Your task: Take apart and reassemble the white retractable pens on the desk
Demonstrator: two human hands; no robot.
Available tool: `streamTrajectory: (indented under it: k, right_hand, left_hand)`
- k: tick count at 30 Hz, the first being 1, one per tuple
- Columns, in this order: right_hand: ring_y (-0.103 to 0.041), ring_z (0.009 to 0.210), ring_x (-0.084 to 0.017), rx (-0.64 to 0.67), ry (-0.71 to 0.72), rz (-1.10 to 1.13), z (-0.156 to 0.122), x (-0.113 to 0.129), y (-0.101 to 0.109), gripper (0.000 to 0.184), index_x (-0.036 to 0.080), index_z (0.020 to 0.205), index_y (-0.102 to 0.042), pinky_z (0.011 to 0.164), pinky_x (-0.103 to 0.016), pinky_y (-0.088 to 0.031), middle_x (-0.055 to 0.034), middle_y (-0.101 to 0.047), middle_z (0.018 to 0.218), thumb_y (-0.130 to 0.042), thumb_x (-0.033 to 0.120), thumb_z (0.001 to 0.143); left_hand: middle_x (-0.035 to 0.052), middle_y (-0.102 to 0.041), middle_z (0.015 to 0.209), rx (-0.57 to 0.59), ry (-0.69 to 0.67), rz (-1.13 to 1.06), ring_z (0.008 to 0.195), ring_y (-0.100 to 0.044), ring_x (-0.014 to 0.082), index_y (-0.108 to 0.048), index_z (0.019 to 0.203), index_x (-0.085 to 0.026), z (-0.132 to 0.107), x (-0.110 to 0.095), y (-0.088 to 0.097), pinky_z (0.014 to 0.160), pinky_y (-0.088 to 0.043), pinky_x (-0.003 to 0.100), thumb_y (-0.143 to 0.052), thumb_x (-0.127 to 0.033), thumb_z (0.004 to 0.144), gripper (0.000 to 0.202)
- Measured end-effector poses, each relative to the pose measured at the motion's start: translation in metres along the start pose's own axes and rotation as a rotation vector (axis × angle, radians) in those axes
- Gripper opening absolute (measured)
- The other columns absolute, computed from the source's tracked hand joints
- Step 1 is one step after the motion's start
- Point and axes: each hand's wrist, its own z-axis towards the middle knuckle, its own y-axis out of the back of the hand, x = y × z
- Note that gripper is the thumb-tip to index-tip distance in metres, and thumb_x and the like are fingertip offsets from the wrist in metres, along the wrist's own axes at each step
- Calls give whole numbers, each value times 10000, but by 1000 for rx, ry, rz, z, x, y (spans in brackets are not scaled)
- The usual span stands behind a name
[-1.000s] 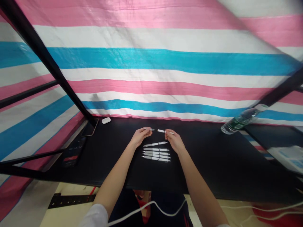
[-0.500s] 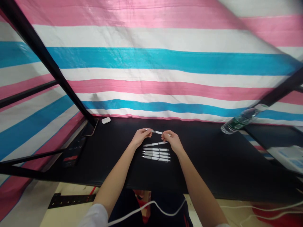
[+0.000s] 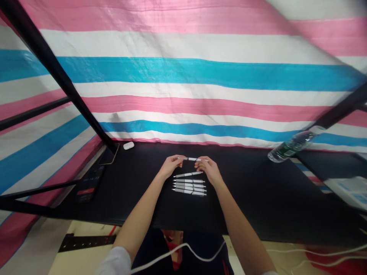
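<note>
A white and grey pen (image 3: pixel 190 159) is held level between my two hands, above the black table (image 3: pixel 129 179). My left hand (image 3: pixel 171 166) pinches its grey tip end. Its other end is in the fingers of my right hand (image 3: pixel 208 168). Just below my hands, several similar pens (image 3: pixel 189 186) lie side by side on the table, tips to the left. The topmost loose pen (image 3: pixel 187 175) lies slightly slanted, a little apart from the others.
A clear plastic bottle (image 3: pixel 292 147) leans at the back right. A small white case (image 3: pixel 129 145) and a phone (image 3: pixel 109 154) are at the back left, near a black frame post (image 3: pixel 91 118). A dark box-like item (image 3: pixel 90 184) lies at left. A white cable (image 3: pixel 183 246) hangs in front.
The held pen has turned slightly to lie more level, and more of its right end shows. My right fingers have shifted a little; the loose pens have stayed put.
</note>
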Motion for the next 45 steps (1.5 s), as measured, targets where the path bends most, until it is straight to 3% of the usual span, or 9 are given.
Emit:
streamTrajectory:
  k: [6, 10, 17, 23, 29, 34, 40, 45]
  right_hand:
    - [-634, 557, -154, -57, -13, -39, 2, -3, 3, 363, 162, 743, -664, 520, -268, -525, -52, -685, 636, -749, 502, 652]
    - [-657, 600, -172, -79, 3, -27, 3, -3, 4, 365, 169, 759, -667, 551, -285, -545, -52, -693, 659, -767, 496, 632]
    - [-660, 611, -178, -95, 21, -48, 4, -4, 5, 358, 173, 769, -663, 558, -295, -544, -50, -689, 663, -754, 497, 647]
    - [-650, 603, -170, -97, 27, -32, 3, -3, 6, 356, 170, 772, -666, 553, -289, -532, -51, -689, 664, -756, 492, 649]
    - [-642, 581, -161, -88, 24, -32, 3, -3, 5, 357, 166, 767, -667, 544, -281, -523, -48, -683, 649, -759, 488, 646]
    - [-648, 588, -169, -102, 31, -50, 4, -3, 5, 356, 174, 771, -662, 536, -284, -531, -47, -688, 656, -755, 494, 645]
    - [-649, 583, -168, -95, 24, -51, 3, -2, 5, 361, 184, 809, -660, 531, -283, -531, -43, -688, 653, -758, 490, 646]
    - [-654, 585, -173, -100, 28, -67, 4, -3, 6, 385, 185, 847, -644, 537, -288, -533, -38, -688, 649, -752, 499, 651]
  left_hand:
    - [21, -643, 687, 5, -51, 52, 616, -540, 95, -719, 930, -121, -1, 0, 1, 625, -441, 244, -789, -262, 623, 345]
    - [29, -644, 745, -2, -67, 22, 676, -579, 114, -673, 1054, -141, -2, -4, -1, 623, -467, 241, -761, -333, 677, 433]
    - [15, -573, 602, -88, -73, 119, 523, -531, 95, -639, 729, -112, 1, -2, 1, 451, -404, 211, -719, -486, 694, 385]
    - [21, -614, 724, -50, -84, 76, 633, -582, 111, -651, 982, -128, 1, -2, 0, 529, -461, 218, -779, -407, 648, 453]
    - [17, -574, 620, -79, -61, 115, 520, -521, 90, -621, 733, -112, 1, -1, 1, 449, -397, 214, -721, -476, 698, 379]
    - [12, -611, 732, -35, -117, 73, 639, -568, 105, -651, 973, -137, 1, -1, 1, 551, -450, 220, -778, -387, 646, 431]
    - [26, -596, 647, -98, -82, 131, 559, -531, 100, -654, 741, -114, 2, -1, 2, 485, -411, 222, -723, -456, 691, 352]
    - [20, -629, 749, -70, -134, 94, 663, -572, 112, -682, 973, -140, 2, -1, 4, 575, -453, 225, -782, -353, 632, 414]
